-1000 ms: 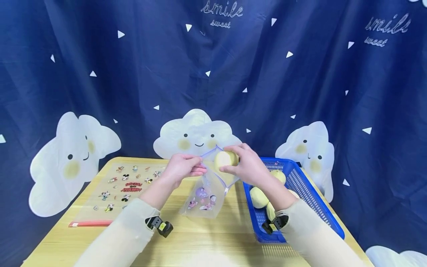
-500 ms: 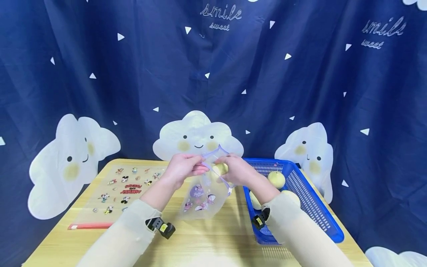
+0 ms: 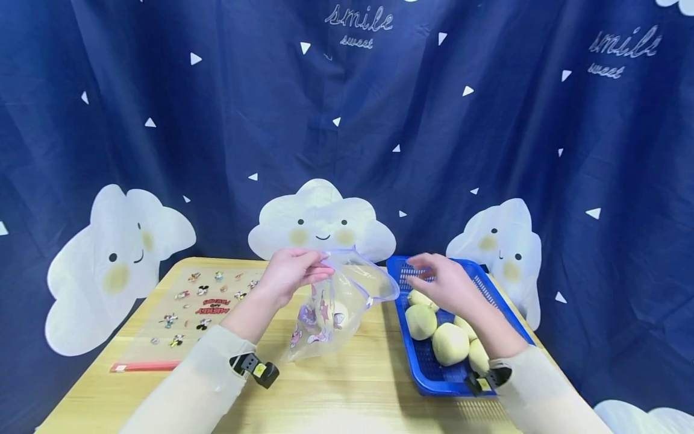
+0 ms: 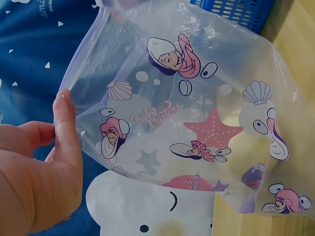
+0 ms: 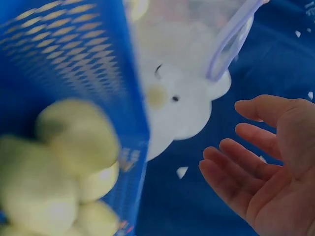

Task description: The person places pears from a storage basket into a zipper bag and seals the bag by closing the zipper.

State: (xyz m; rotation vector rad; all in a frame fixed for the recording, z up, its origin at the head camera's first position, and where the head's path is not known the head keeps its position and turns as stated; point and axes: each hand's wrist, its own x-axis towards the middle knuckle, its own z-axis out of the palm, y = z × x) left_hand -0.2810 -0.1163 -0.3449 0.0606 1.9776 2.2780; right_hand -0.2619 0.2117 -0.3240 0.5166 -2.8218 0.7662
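Note:
My left hand (image 3: pixel 295 274) pinches the purple-edged rim of a clear zip bag (image 3: pixel 355 289) printed with cartoon shells and starfish. The bag hangs with its mouth spread toward the right, and a pale yellow round fruit (image 3: pixel 340 314) shows through its lower part. In the left wrist view, the thumb and fingers (image 4: pixel 64 123) hold the bag's edge. Over the blue basket (image 3: pixel 414 361) is my right hand (image 3: pixel 447 283), holding nothing, its fingers loosely bent and apart. Several pale yellow-green round fruits (image 3: pixel 451 343) lie in the basket below it.
A larger flat clear bag (image 3: pixel 184 301) with cartoon prints and a red slider strip (image 3: pixel 146 366) lies at the left of the wooden table (image 3: pixel 325 398). Behind the table hangs a dark blue curtain (image 3: pixel 271 120) with clouds.
My right hand has put the fruit into the bag, let go and moved right over the basket. The fruit now sits low in the bag; my left hand stays at the rim.

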